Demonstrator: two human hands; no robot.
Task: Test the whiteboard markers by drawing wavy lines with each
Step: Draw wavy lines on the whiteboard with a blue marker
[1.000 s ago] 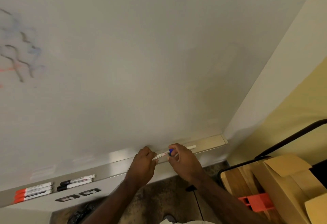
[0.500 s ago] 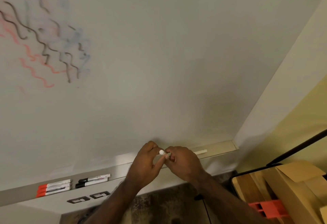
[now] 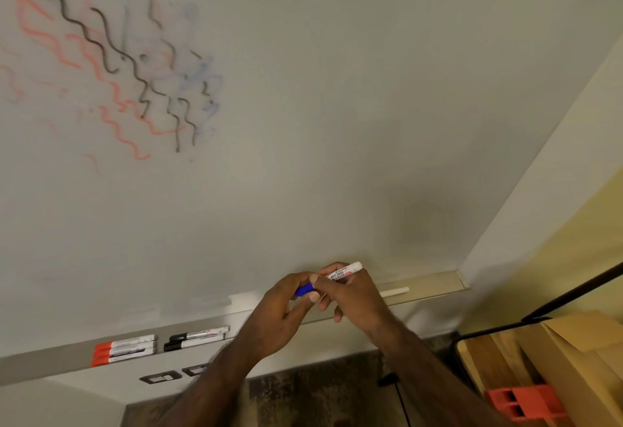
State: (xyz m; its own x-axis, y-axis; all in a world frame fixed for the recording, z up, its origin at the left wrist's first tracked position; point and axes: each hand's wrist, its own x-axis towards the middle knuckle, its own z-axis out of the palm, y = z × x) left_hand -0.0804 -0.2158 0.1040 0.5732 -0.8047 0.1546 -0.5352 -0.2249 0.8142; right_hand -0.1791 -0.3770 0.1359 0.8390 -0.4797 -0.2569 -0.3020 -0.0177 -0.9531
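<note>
Both hands meet just above the whiteboard's tray (image 3: 435,283). My right hand (image 3: 350,298) grips the white barrel of a blue marker (image 3: 344,271), which points up to the right. My left hand (image 3: 283,312) pinches its blue cap (image 3: 305,289) at the lower left end. The whiteboard (image 3: 337,106) carries red, black and faint blue wavy lines (image 3: 135,83) at the upper left. Red-capped markers (image 3: 123,352) and black-capped markers (image 3: 195,340) lie on the tray at the lower left.
A white stick-like item (image 3: 394,291) lies on the tray right of my hands. Cardboard boxes (image 3: 573,366) and an orange plastic piece (image 3: 522,403) sit at the lower right beside a black bar (image 3: 573,295). Two wall sockets (image 3: 168,376) are under the tray.
The view has tilted up, bringing more wavy lines into sight. The marker has turned from end-on to lying slanted between my hands, its blue cap now visible at my left fingers.
</note>
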